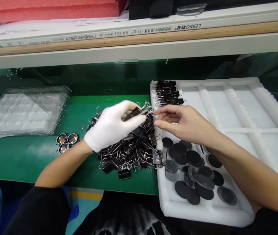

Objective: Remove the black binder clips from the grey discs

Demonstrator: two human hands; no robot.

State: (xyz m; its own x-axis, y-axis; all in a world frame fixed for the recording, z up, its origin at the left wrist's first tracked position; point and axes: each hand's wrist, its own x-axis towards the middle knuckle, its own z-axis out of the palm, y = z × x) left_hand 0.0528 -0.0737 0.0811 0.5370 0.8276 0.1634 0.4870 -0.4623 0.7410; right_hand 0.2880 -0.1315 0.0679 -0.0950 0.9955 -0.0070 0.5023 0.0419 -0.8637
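My left hand [115, 124], in a white glove, is closed around a black binder clip [133, 114] above the heap of clips. The clip's wire handles [147, 107] stick out to the right, past my fingertips. Bare, my right hand [175, 120] is at those handles with thumb and fingers apart; whether a fingertip touches the wire I cannot tell. Below both hands lies a pile of black binder clips [126, 160] with silver handles. Part of this pile is hidden by my glove.
A white foam tray [163, 202] at right holds black round discs [182, 189] and a column of binder clips [167, 93]. Three small round pieces [64, 148] lie on the green table [26, 163] at left, near stacked clear plastic trays [55, 114]. A shelf edge [80, 54] spans the back.
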